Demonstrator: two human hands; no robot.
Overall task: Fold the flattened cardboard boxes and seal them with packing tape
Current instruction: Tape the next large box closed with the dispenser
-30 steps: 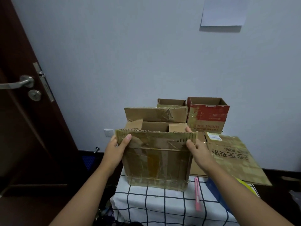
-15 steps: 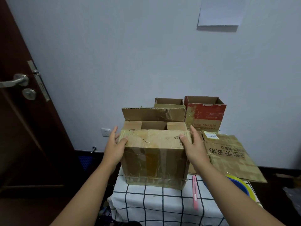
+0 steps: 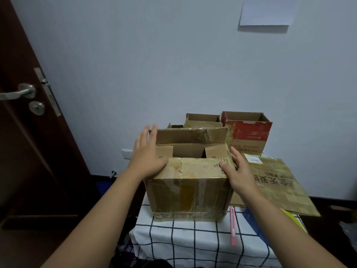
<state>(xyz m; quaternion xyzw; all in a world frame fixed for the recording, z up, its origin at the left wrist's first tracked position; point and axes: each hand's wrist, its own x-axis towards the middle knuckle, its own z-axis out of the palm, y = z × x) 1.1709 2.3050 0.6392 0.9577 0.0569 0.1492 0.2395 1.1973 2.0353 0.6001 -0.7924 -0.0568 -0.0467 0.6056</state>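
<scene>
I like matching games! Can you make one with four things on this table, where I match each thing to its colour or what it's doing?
Things:
1. cutter
2. far-right box
3. flat box
4. near flap

States:
A. folded down, under both hands
B. pink, lying on the checked cloth
C. standing open, with a red band
D. lying flat, dark writing on it

Pairs: 1-B, 2-C, 3-D, 4-A

The left hand lies flat on the flap; the right hand presses its other end.

Tape-streaked brown cardboard box [image 3: 188,192] stands upright; near flap folded down, far flap upright. Flattened printed box [image 3: 278,187] lies just right of it.
</scene>
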